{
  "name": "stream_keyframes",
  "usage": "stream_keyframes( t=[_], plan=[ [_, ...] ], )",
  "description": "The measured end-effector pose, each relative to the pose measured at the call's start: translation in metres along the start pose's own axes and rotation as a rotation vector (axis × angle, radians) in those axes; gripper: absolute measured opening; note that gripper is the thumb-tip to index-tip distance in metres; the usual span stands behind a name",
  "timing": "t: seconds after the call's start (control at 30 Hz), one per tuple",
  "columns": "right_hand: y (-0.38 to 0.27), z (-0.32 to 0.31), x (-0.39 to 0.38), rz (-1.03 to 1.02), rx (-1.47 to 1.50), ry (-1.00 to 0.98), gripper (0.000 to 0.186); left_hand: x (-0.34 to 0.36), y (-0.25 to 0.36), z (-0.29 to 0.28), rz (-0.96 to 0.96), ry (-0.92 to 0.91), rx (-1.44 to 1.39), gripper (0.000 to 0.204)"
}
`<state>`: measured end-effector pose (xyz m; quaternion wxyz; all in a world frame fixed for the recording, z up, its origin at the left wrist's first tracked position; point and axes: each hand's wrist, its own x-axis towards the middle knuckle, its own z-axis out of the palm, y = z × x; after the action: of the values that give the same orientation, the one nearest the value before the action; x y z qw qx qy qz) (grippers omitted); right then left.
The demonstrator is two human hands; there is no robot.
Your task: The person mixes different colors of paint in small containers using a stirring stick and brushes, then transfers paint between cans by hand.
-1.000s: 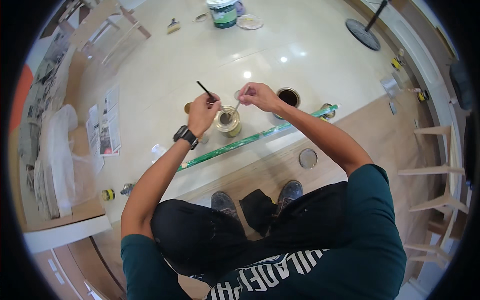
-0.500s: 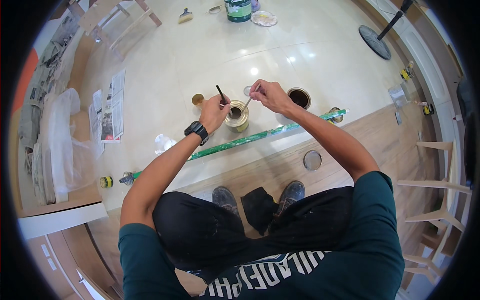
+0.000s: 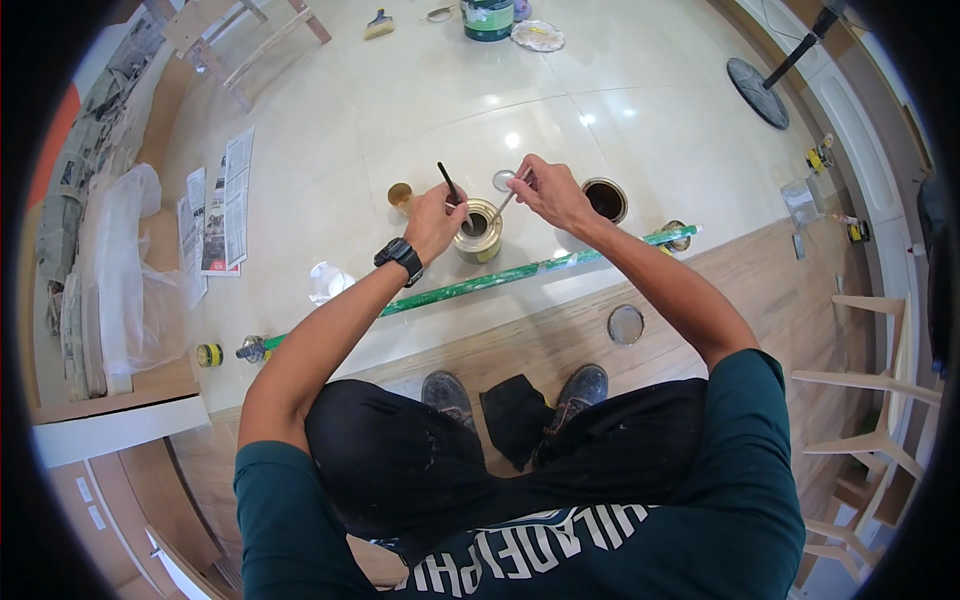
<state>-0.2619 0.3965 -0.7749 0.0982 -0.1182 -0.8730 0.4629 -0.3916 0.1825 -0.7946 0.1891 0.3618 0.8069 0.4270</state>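
Note:
A metal paint can (image 3: pixel 480 252) with a round mouth stands on the glossy floor between my hands. My left hand (image 3: pixel 434 224) is closed at the can's left rim on a slim paintbrush (image 3: pixel 447 180) with a black handle; the bristle end is mostly hidden. From the right, my right hand (image 3: pixel 552 192) pinches a thin pale stick (image 3: pixel 507 203), which slants down to the can's mouth. An open can of dark brown liquid (image 3: pixel 604 201) stands right of that hand. A small cup (image 3: pixel 400 196) sits left of the can, and a small round lid (image 3: pixel 503 181) lies behind it.
A paint-marked green pole (image 3: pixel 480 289) runs crosswise between the can and my feet, its ends propped on small tins. A round lid (image 3: pixel 626 325) lies nearer me. Newspaper sheets (image 3: pixel 225 210) are at left, a wide brush (image 3: pixel 379 25) and green bucket (image 3: pixel 487 18) at the far side.
The whole view has shifted slightly. Both hands keep their grips at the can, with the brush and the stick in nearly the same places.

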Motion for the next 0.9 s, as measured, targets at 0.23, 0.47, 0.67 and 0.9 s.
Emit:
stream_keyframes(
  t=[0.23,0.47,0.67,0.9],
  plan=[
    [0.011,0.003,0.000,-0.030,0.040,0.019,0.027,0.006,0.005,0.002,0.004,0.039,-0.009,0.017],
    [0.006,0.005,0.003,0.021,0.113,0.062,0.031,0.012,0.001,-0.005,0.008,0.067,0.016,0.019],
    [0.012,0.004,0.004,-0.015,-0.091,0.030,0.034,0.016,-0.001,-0.005,0.003,0.095,0.067,0.022],
    [0.011,0.003,0.003,0.025,0.123,0.038,0.027,0.017,-0.002,-0.006,0.018,0.137,0.097,0.026]
  ],
)
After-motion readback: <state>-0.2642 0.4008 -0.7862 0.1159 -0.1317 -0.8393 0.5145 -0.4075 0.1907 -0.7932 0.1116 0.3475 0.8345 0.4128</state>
